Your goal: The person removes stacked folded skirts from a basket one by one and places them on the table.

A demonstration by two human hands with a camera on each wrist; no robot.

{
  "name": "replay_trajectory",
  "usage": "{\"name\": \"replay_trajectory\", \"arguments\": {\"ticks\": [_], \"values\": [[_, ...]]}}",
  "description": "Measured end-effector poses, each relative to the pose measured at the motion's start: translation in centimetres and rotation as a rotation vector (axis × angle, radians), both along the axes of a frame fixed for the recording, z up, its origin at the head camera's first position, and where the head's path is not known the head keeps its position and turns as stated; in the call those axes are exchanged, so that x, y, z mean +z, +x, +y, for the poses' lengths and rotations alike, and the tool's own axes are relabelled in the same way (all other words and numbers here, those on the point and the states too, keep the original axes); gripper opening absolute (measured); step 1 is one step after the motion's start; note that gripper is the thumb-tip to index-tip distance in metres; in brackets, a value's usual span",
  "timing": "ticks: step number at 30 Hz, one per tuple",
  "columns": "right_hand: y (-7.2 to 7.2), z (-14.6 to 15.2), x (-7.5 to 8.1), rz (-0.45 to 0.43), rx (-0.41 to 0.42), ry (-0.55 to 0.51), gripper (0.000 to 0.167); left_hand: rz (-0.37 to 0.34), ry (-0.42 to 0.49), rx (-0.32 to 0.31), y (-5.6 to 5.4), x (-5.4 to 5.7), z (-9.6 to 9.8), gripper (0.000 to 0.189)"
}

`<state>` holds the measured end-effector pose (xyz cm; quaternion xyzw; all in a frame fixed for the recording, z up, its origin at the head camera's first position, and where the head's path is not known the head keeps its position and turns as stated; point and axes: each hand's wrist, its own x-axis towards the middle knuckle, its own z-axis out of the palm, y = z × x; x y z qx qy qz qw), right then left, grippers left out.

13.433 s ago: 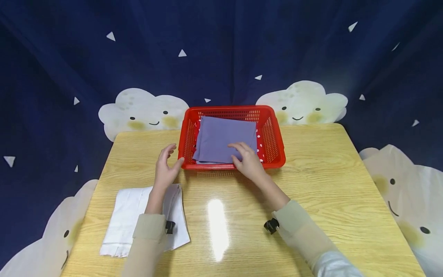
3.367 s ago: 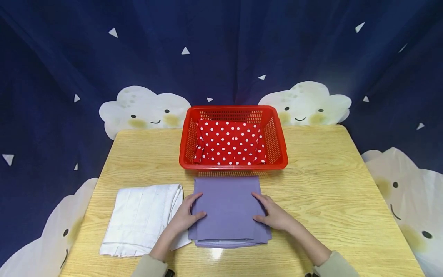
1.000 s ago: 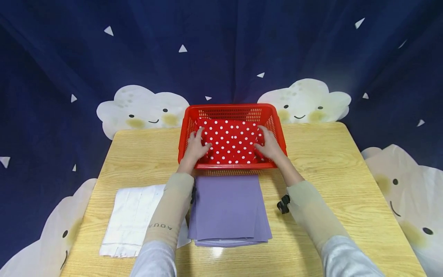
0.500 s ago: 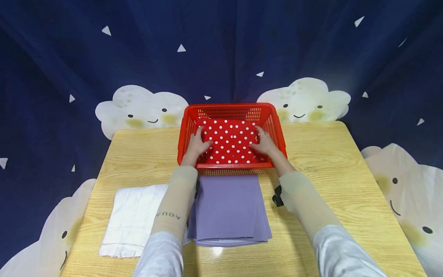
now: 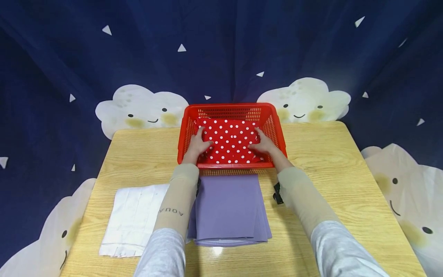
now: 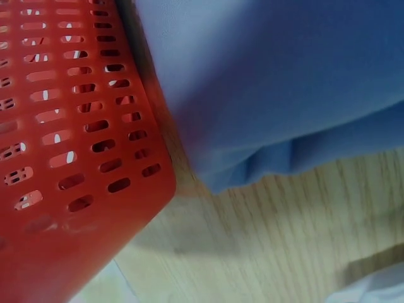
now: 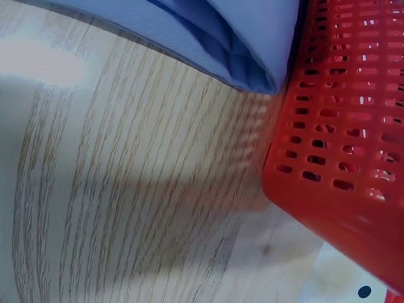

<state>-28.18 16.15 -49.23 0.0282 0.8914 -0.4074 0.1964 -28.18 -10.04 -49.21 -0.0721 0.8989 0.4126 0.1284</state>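
Note:
A red cloth with white polka dots (image 5: 228, 142), folded flat, lies in the red plastic basket (image 5: 231, 166). My left hand (image 5: 197, 145) reaches over the basket's front rim and rests at the cloth's left side, thumb and fingers apart. At the right side my right hand (image 5: 265, 145) lies in the same way, its thumb pointing inward over the dots. No pinched fold shows at either hand. Both wrist views see the basket's perforated wall (image 6: 69, 120) from outside and no fingers.
A stack of folded purple cloth (image 5: 226, 207) lies just in front of the basket, beneath the left forearm's edge. Left of it is a folded white cloth (image 5: 133, 219), partly covered by the left sleeve. The wooden table (image 5: 328, 165) meets a dark blue curtain (image 5: 221, 50) behind.
Earlier the purple stack was lifted from the basket onto the table, baring the dotted cloth. Both hands then went into the basket; over the last second the right hand shifted slightly left.

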Motion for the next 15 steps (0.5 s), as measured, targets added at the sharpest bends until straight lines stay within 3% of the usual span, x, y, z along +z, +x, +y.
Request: {"name": "replay_trajectory", "arguments": {"ticks": [7,15], "values": [[-0.21,0.02,-0.36,-0.093,0.006,-0.077,0.084,-0.09,0.061,0.017,0.24,0.05,-0.2,0.077],[-0.24,-0.03,-0.34,-0.102,0.061,-0.053,0.082,-0.109,0.136,-0.003,0.29,-0.06,-0.48,0.075]]}}
